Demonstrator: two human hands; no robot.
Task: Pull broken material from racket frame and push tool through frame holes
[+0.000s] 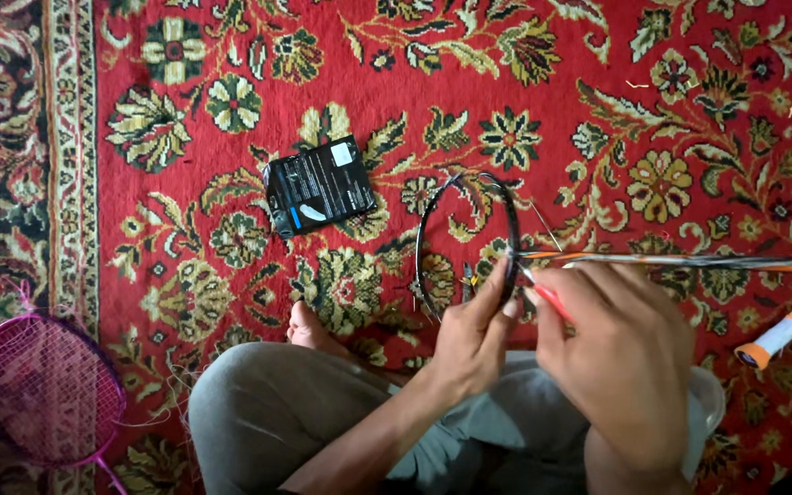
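Note:
A dark badminton racket frame (433,211) without visible full stringing is held edge-on above my lap, its thin shaft (689,262) running off to the right. My left hand (469,339) grips the lower right side of the frame's rim. My right hand (621,357) is beside it, fingers closed on a small red-handled tool (547,295) whose tip touches the frame where the shaft joins. A loose thin string (543,223) sticks up from the frame. My bent knee in grey trousers (277,412) is below.
A black flat packet (320,186) lies on the red patterned carpet (469,55) beyond the frame. A pink strung racket (48,390) lies at the lower left. An orange and white racket handle (786,328) lies at the right. My bare foot (309,328) shows by the knee.

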